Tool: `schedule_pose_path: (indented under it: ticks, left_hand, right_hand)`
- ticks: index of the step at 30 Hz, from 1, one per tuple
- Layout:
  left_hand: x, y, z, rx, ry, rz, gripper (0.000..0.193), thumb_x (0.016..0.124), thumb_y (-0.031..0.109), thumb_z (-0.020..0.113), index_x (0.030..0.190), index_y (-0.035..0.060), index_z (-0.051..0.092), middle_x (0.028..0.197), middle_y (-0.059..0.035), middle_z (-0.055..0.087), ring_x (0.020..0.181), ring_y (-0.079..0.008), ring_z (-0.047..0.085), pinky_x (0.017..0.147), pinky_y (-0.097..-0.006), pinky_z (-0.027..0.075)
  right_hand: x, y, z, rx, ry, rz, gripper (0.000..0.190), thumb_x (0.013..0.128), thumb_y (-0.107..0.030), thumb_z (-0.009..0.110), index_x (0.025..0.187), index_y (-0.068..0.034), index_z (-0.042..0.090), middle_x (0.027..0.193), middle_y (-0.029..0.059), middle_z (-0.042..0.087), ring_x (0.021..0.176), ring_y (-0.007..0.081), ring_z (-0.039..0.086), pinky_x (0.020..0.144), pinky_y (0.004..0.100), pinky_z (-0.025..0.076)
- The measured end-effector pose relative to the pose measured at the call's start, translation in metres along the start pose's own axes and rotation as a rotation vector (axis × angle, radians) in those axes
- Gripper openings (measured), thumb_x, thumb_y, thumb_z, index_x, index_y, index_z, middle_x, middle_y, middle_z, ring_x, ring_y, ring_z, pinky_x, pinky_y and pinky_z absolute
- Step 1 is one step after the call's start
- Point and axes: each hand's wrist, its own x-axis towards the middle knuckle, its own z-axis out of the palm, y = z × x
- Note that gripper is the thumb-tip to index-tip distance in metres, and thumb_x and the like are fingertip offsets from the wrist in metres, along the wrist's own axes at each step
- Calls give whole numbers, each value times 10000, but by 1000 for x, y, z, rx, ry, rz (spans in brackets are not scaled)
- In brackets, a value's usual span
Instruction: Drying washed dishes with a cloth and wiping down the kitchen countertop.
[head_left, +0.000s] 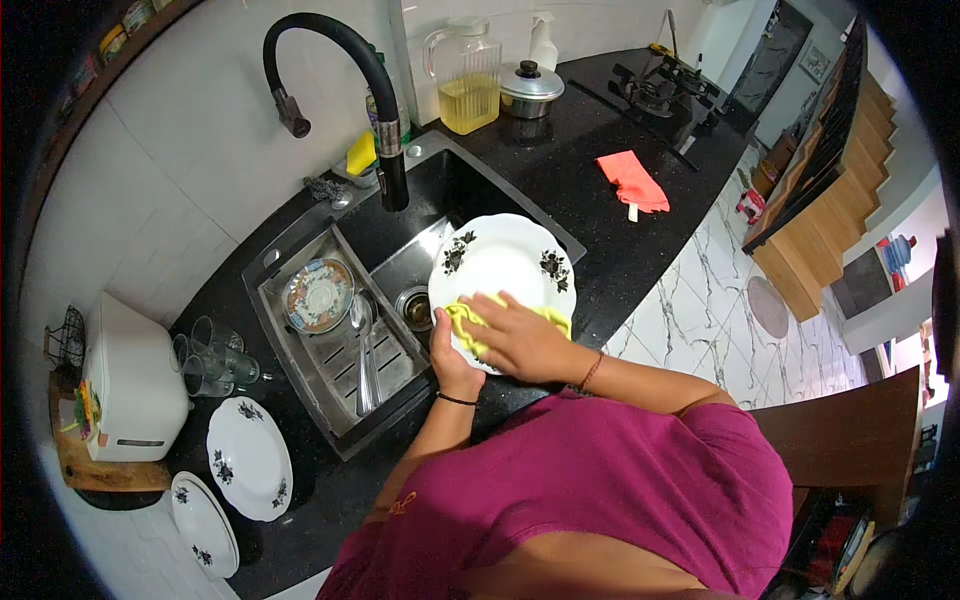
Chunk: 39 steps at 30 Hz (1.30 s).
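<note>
A white plate (499, 259) with a scalloped rim and dark floral prints is held tilted over the near right part of the black sink (442, 180). My left hand (456, 367) grips its lower left edge, thumb on the face. Flat on the plate's lower half, my right hand (506, 334) presses a yellow cloth (553, 319), whose bunched folds show on both sides of the fingers. Part of the cloth lies hidden beneath that hand. In the sink's drainer tray (394, 375) to the left lie a patterned saucer (319, 296) and metal spoons (365, 367).
A black faucet (382, 90) arches over the sink. Drinking glasses (214, 360), an oval platter (250, 457) and stacked plates (204, 525) occupy the left counter. On the right are an orange cloth (634, 181), a yellow-liquid pitcher (469, 90), a lidded pot (530, 90) and a gas stove (656, 90).
</note>
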Motion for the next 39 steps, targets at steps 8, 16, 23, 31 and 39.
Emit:
schedule_pose_path:
  ticks: [8, 16, 23, 31, 39]
  left_hand:
    - [-1, -2, 13, 31, -18, 93, 511, 924, 369, 439, 1258, -17, 417, 1202, -125, 524, 1078, -235, 530, 920, -350, 416]
    - [-3, -4, 7, 3, 23, 65, 366, 928, 340, 453, 1080, 18, 540, 1022, -100, 590, 936, -180, 580, 820, -304, 459]
    - [0, -3, 15, -127, 48, 52, 441, 902, 348, 502, 1169, -3, 500, 1082, -98, 583, 964, -194, 584, 841, -311, 462]
    - [-1, 4, 9, -127, 9, 20, 440, 916, 381, 462, 1119, -2, 533, 1025, -98, 599, 920, -175, 590, 813, -301, 463]
    - [3, -3, 9, -191, 42, 74, 449, 908, 358, 487, 1155, -17, 494, 1064, -117, 584, 934, -195, 589, 814, -313, 470]
  right_hand:
    - [7, 54, -33, -489, 216, 264, 529, 800, -210, 572, 1299, -115, 429, 1359, 162, 364, 1244, 333, 362, 1026, 536, 238]
    - [-4, -11, -6, -18, -82, 47, 563, 783, -156, 602, 1311, -145, 404, 1388, 156, 335, 1248, 335, 373, 1027, 482, 303]
    - [-1, 54, -46, 109, 328, 353, 353, 838, -69, 535, 1190, -46, 531, 1201, 184, 531, 1052, 303, 553, 894, 331, 431]
    - [8, -17, -36, -61, -162, 47, 520, 795, -322, 619, 1216, -54, 473, 1385, 202, 312, 1287, 373, 290, 1017, 531, 244]
    - [-16, -2, -33, -303, -200, 92, 415, 837, -388, 547, 1202, -193, 538, 1385, 95, 373, 1290, 302, 322, 1049, 510, 198]
